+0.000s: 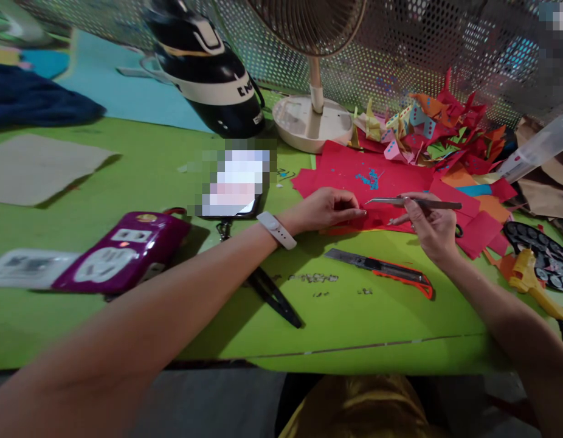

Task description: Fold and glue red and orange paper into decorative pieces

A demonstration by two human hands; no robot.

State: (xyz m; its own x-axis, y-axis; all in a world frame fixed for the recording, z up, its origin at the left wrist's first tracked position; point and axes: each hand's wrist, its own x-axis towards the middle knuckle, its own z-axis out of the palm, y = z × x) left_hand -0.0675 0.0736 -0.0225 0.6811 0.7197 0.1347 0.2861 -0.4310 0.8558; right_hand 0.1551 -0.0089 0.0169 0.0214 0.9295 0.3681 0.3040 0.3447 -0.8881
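Tweezers [416, 202] lie across the fingers of my right hand [430, 225], which is closed round them; their tips point left toward my other hand. My left hand [329, 208] rests at the red paper sheets [395, 176] with thumb and fingers pressed together. What is pinched there, if anything, is too small to make out. Tiny blue dots [370, 179] are scattered on the red paper just beyond both hands. On the green table nearer me lies a box cutter [382, 267] with an orange edge. Small pale bits [313, 278] are spread to its left.
A fan [313, 121] and a black-and-white bottle [222, 91] stand at the back. Folded paper pieces [427, 125] are heaped at the back right. A phone [238, 182] and purple power bank-like box [126, 252] lie left; a yellow glue gun [532, 280] lies right.
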